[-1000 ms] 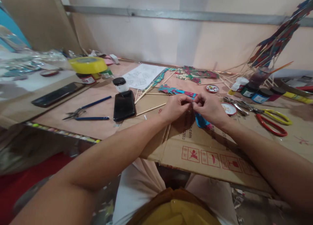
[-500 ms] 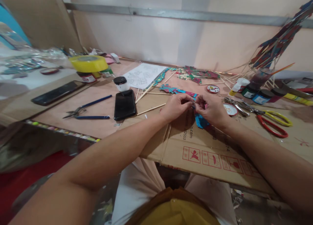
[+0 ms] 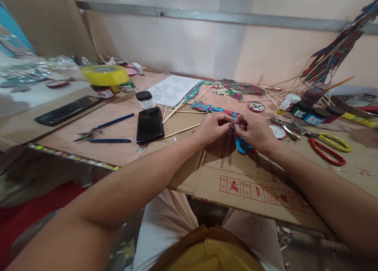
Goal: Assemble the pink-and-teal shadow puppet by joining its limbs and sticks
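Note:
My left hand (image 3: 213, 126) and my right hand (image 3: 253, 130) meet over the cardboard sheet (image 3: 203, 176), thumbs and forefingers pinched close together. Between the fingertips is something small and dark, too tiny to name. A painted blue and maroon cut-out piece (image 3: 242, 146) lies beneath my hands, its lower end showing under the right palm. Beyond my fingers a patterned blue and red end (image 3: 203, 106) sticks out to the upper left; whether it is the same piece I cannot tell. Thin wooden sticks (image 3: 181, 131) lie beside my left wrist.
Left of me are pliers (image 3: 97, 131), a black phone (image 3: 150, 125), a lidded jar (image 3: 145, 100), another phone (image 3: 67, 109) and yellow tape (image 3: 104, 75). On the right lie scissors (image 3: 327, 147), a jar lid (image 3: 277, 131) and paint jars (image 3: 316, 116). Drawn paper (image 3: 174, 89) lies behind.
Both hands keep their pinch at nearly the same spot, with only slight finger movement. The whole view has shifted a little; nothing on the table has visibly moved.

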